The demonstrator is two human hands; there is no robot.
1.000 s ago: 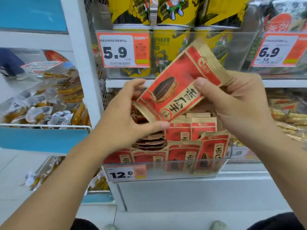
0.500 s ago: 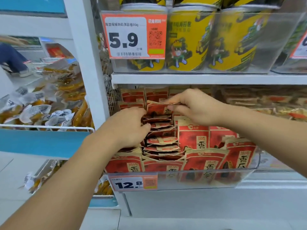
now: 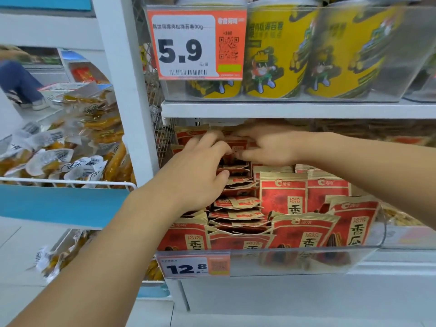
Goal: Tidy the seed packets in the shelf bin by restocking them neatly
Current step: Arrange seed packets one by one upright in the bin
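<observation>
There is only one view, from a camera on the person's head. It looks forward and a little down, very close to the shelf bin (image 3: pixel 295 260), just behind both arms. The upper shelf (image 3: pixel 283 109) sits near eye height.

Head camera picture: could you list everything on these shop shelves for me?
seed packets: many, red and tan, in the clear bin
clear bin: one, lower shelf
12.8 price tag: one, orange and white, bin front
yellow tubs: several, upper shelf
5.9 price tag: one, orange and white, upper shelf
yellow snack packs: many, in the wire basket on the left
left hand: on the packets at the back
right hand: reaching into the back packets, blurred
</observation>
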